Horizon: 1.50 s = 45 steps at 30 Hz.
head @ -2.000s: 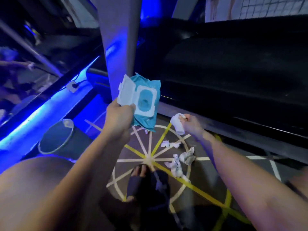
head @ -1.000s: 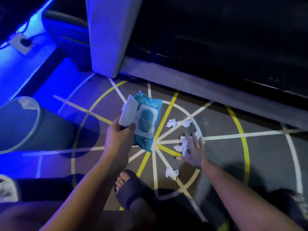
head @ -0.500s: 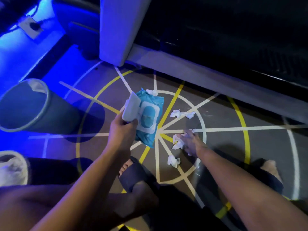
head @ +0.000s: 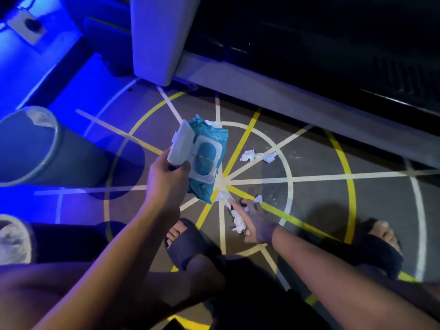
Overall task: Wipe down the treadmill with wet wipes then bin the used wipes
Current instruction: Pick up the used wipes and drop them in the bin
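Crumpled white used wipes [head: 238,220] lie on the taped floor [head: 321,206] at the marked circle's centre, bunched under the right hand [head: 258,222], fingers curled round them. Left hand [head: 166,177] grips the open-lidded teal plastic wipe pack [head: 209,139]. Grey round bin [head: 58,141] stands far left, nearer the left hand.

Glossy plastic wipes pack [head: 206,160], crumpled wipes [head: 247,155].

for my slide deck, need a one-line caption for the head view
Left hand holds the open wipes pack while right hand gathers used wipes off the floor.
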Each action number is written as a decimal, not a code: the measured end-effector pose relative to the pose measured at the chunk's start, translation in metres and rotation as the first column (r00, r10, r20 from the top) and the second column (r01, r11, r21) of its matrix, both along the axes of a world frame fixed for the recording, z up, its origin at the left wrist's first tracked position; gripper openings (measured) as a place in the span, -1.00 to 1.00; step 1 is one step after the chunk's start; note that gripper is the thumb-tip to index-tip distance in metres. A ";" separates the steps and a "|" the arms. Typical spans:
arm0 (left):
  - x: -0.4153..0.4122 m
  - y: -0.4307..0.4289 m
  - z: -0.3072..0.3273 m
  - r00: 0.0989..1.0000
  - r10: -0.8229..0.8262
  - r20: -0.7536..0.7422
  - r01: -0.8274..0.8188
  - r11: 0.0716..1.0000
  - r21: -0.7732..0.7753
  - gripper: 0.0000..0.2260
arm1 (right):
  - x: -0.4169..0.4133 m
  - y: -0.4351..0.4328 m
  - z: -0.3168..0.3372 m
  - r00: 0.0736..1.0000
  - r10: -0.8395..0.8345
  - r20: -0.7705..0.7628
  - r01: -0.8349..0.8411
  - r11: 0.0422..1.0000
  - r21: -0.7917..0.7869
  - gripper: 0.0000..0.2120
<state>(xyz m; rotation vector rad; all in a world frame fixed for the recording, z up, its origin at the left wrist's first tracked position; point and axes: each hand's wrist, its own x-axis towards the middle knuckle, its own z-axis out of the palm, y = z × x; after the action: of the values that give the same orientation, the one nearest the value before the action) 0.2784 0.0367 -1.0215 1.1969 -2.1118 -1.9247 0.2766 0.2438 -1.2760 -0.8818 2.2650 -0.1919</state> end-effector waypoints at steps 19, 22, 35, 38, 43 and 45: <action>-0.040 -0.002 -0.010 0.999 0.050 0.019 -0.046 0.988 -0.150 -0.58 | -0.054 -0.069 0.009 0.995 0.035 0.097 -0.022 0.991 -0.129 -0.68; -0.052 -0.006 -0.010 0.998 0.051 0.035 -0.047 0.992 -0.120 -0.58 | -0.061 -0.068 0.003 0.987 0.159 -0.001 -0.159 0.983 -0.092 -0.72; -0.081 -0.032 -0.012 0.995 0.099 0.011 -0.098 0.993 -0.068 -0.64 | -0.181 -0.006 0.005 0.713 -0.701 -0.026 0.701 0.712 0.031 -0.37; -0.083 -0.043 -0.016 0.993 0.113 -0.022 -0.115 0.991 -0.074 -0.67 | -0.181 -0.015 -0.002 0.715 -0.697 -0.054 0.698 0.716 0.012 -0.39; -0.075 -0.063 -0.009 0.984 0.172 -0.053 -0.175 0.984 -0.045 -0.62 | -0.175 -0.039 0.000 0.838 -0.546 -0.010 0.544 0.836 -0.079 -0.36; -0.068 -0.070 -0.008 0.976 0.210 -0.053 -0.211 0.977 -0.031 -0.66 | -0.178 -0.056 0.002 0.875 -0.484 -0.024 0.484 0.875 0.012 -0.40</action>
<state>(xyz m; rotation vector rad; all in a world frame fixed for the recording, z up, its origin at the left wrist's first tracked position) 0.2103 -0.0332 -1.0298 1.2930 -1.9008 -1.7976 0.0984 0.1882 -1.2738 -0.2865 2.4663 -0.3874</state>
